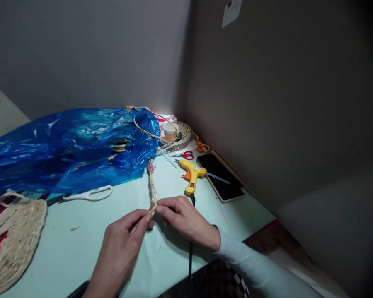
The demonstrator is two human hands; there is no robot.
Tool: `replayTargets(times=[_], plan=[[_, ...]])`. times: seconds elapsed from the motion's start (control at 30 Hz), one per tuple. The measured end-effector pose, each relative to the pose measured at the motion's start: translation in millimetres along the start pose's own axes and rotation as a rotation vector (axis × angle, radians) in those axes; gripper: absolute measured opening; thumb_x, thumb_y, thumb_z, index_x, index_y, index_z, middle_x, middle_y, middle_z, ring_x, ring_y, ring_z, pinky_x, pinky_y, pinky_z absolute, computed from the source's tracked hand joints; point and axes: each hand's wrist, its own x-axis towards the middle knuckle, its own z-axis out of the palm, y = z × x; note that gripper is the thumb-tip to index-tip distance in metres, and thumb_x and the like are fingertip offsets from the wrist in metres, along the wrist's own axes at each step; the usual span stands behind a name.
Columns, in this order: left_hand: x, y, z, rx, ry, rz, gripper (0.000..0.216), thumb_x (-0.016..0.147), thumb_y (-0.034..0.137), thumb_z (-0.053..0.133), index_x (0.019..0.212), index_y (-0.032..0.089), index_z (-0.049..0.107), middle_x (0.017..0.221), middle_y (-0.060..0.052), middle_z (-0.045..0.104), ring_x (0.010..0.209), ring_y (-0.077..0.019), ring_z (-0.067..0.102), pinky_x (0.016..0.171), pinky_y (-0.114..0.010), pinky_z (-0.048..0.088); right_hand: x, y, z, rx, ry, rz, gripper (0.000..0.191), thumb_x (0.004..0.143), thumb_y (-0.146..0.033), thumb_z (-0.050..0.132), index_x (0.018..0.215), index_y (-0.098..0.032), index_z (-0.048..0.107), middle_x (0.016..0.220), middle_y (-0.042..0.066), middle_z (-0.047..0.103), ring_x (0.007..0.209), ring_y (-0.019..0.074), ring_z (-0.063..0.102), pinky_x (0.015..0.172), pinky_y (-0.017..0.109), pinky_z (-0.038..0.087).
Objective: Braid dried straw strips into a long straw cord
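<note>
A braided straw cord (153,188) runs toward me across the pale green table (217,223). Its far end sits at a small pinkish clip (151,167). My left hand (124,238) pinches the near end of the braid between thumb and fingers. Close beside it, my right hand (183,217) also pinches the braid, a little farther up. The fingertips of both hands nearly touch and hide part of the strands. Just beyond my right hand lies a yellow glue gun (192,174) with a glue stick in its back.
At left a blue plastic bag (68,145) covers much of the table, near white-handled scissors (90,193) and a woven straw piece (21,236). A black tablet (222,178), red scissors (188,155), orange scissors (202,146) and a round basket (186,134) lie by the wall.
</note>
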Motion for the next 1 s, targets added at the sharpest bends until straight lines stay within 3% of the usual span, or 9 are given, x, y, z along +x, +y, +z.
replayTargets(times=[0.1,0.27,0.37,0.47,0.63,0.77,0.87,0.93,1.0], plan=[[-7.0,-8.1,-3.9,0.145,0.108,0.114,0.026,0.083,0.046,0.061,0.083,0.024,0.075,0.085,-0.001,0.076,0.084,-0.0221,0.069,0.077,-0.028,0.047,-0.5,2.4,1.7,0.044,0.049,0.057,0.036,0.094,-0.025,0.051,0.06,-0.014,0.053,0.051,-0.005,0.041,0.05,0.007,0.035,0.051,0.021,0.026],[-25.8,-11.9,9.4,0.372,0.299,0.643,0.01,0.09,0.021,0.06,0.093,0.019,0.069,0.077,-0.001,0.068,0.068,-0.0133,0.065,0.069,-0.023,0.048,-0.2,3.9,7.5,0.077,0.051,0.06,0.036,0.093,-0.024,0.049,0.061,-0.012,0.062,0.053,-0.003,0.052,0.051,0.0076,0.04,0.053,0.02,0.031],[-34.4,-11.6,23.5,0.601,0.329,0.87,0.025,0.089,0.007,0.056,0.113,0.011,0.064,0.075,-0.002,0.064,0.066,-0.0134,0.064,0.066,-0.024,0.049,-0.2,8.2,8.0,0.118,0.052,0.054,0.031,0.091,-0.025,0.05,0.076,-0.009,0.073,0.058,-0.002,0.055,0.056,0.0091,0.043,0.057,0.021,0.034],[-37.9,-15.4,32.0,0.854,0.344,0.955,0.034,0.087,0.004,0.055,0.121,0.003,0.059,0.076,-0.005,0.066,0.066,-0.0158,0.065,0.065,-0.027,0.051,-0.9,11.8,5.8,0.183,0.026,0.051,0.03,0.089,-0.027,0.053,0.093,-0.009,0.077,0.065,0.0,0.059,0.062,0.0109,0.045,0.061,0.022,0.037],[-38.3,-25.4,42.3,1.038,0.352,1.049,0.034,0.082,0.0,0.051,0.114,-0.004,0.061,0.09,-0.017,0.071,0.078,-0.0229,0.069,0.068,-0.031,0.055,-2.3,9.2,3.8,0.324,-0.032,0.046,0.032,0.09,-0.032,0.055,0.084,-0.009,0.075,0.074,0.003,0.067,0.069,0.0142,0.054,0.071,0.025,0.044],[-38.8,-16.1,38.2,0.811,0.228,0.963,0.019,0.088,0.011,0.054,0.102,0.011,0.066,0.085,-0.01,0.07,0.081,-0.0223,0.068,0.068,-0.031,0.053,-1.9,7.6,4.7,0.425,-0.038,0.05,0.037,0.091,-0.039,0.057,0.074,-0.01,0.072,0.076,0.007,0.069,0.084,0.0189,0.062,0.079,0.027,0.046],[-33.0,-0.4,19.4,0.512,0.268,0.781,0.009,0.09,0.018,0.057,0.094,0.021,0.064,0.076,-0.002,0.066,0.072,-0.0195,0.062,0.067,-0.032,0.048,-1.7,9.1,4.1,0.48,-0.057,0.028,0.04,0.091,-0.042,0.057,0.07,-0.011,0.07,0.073,0.007,0.068,0.084,0.0173,0.061,0.082,0.026,0.045],[-23.7,8.2,7.3,0.303,0.291,0.454,0.012,0.089,0.033,0.059,0.093,0.022,0.063,0.086,-0.004,0.068,0.077,-0.0215,0.063,0.072,-0.036,0.048,-2.0,9.7,3.2,0.524,-0.085,0.034,0.04,0.091,-0.044,0.057,0.073,-0.011,0.07,0.071,0.005,0.066,0.071,0.0127,0.055,0.074,0.024,0.044],[-12.3,12.5,1.9,-0.075,0.023,0.11,0.021,0.085,0.04,0.063,0.094,0.022,0.059,0.085,-0.003,0.067,0.075,-0.0187,0.063,0.071,-0.033,0.05,-2.5,9.3,2.4,0.579,-0.141,0.049,0.041,0.092,-0.045,0.055,0.076,-0.01,0.07,0.069,0.004,0.064,0.059,0.0093,0.046,0.062,0.021,0.039]])
